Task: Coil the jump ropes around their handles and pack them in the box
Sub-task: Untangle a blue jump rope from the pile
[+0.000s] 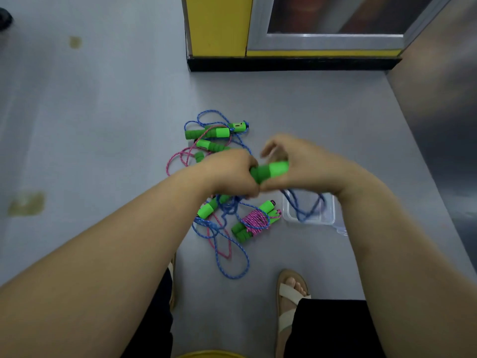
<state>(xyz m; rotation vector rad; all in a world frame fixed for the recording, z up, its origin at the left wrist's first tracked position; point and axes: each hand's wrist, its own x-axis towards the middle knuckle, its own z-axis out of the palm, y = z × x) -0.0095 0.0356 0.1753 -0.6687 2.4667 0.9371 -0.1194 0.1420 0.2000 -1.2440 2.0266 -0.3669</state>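
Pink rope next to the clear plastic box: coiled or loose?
Coiled. The pink braided rope is wound around its two green foam handles, lying on the floor beside the clear plastic box, not inside.

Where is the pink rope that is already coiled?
Head view: the coiled pink rope lies on the grey floor, just left of the clear box.

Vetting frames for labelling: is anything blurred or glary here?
Head view: the right hand and the blue rope hanging below it are motion-blurred; the left hand, green handle and coiled pink rope look fairly sharp; lighting is soft and dim, no glare.
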